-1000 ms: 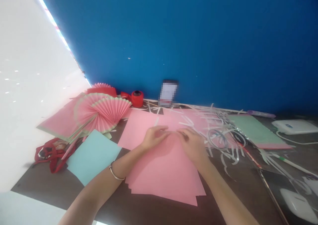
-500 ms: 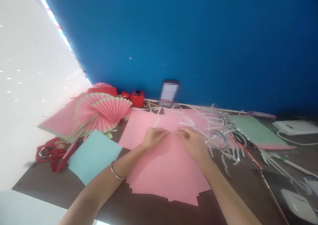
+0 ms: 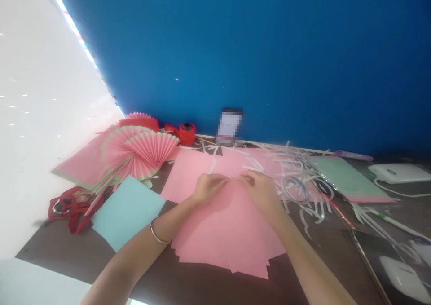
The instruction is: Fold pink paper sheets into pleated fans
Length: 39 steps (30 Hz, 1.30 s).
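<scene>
Several pink paper sheets lie overlapping in front of me, their near edges fanned unevenly. Over their upper part my left hand is closed in a pinch, thumb against fingertips. My right hand pinches just across from it, the fingertips of the two almost meeting. A thin pale strip seems to run between both pinches; its exact kind is too small to make out. More pink paper, with white strips on it, lies just beyond my hands.
Pleated pink fans and a light blue sheet are at left, near a red ribbon. A red tape roll and a blurred phone stand by the blue wall. Curled white strips and green paper lie right.
My right hand has shifted very slightly left, bringing its fingertips closer to my left hand's. Both pinches stay closed, and the papers lie practically as before.
</scene>
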{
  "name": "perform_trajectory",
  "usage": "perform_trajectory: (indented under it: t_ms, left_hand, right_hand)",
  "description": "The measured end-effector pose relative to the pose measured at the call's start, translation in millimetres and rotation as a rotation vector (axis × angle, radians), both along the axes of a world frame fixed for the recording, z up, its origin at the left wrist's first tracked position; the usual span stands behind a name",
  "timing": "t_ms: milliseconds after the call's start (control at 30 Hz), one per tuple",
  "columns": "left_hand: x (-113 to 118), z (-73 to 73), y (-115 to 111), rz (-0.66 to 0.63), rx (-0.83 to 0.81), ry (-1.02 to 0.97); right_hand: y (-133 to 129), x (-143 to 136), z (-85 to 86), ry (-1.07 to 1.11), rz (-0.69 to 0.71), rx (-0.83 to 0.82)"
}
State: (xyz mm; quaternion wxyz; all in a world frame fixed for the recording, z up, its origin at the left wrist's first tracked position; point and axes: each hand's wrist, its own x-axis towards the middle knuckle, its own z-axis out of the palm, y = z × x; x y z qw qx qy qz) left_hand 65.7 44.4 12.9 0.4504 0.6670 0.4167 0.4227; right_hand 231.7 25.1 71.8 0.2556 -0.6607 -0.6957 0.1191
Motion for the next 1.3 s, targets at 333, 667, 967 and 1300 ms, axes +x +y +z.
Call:
perform_trajectory:
  t_ms: [333,667,967,1300]
  left_hand:
    - [0.0,-2.4,1.6,0.004,0.002,-0.02]
    - [-0.9,-3.8,2.1,0.004,0.013,-0.036]
    - [-0.6,-3.9,2.8,0.019,0.005,0.058]
    - [-0.6,2.4,0.9,-0.033,-0.001,0.176]
  right_hand:
    - [-0.1,0.8,-5.8,0.03,-0.016,0.042]
    - [3.7,1.5,-13.7,-0.003,-0.007,0.099]
    - [1.5,-2.8,-12.1,-0.057,0.024,0.16]
    - [-3.3,-10.5,-14.5,-0.076,0.111,0.089]
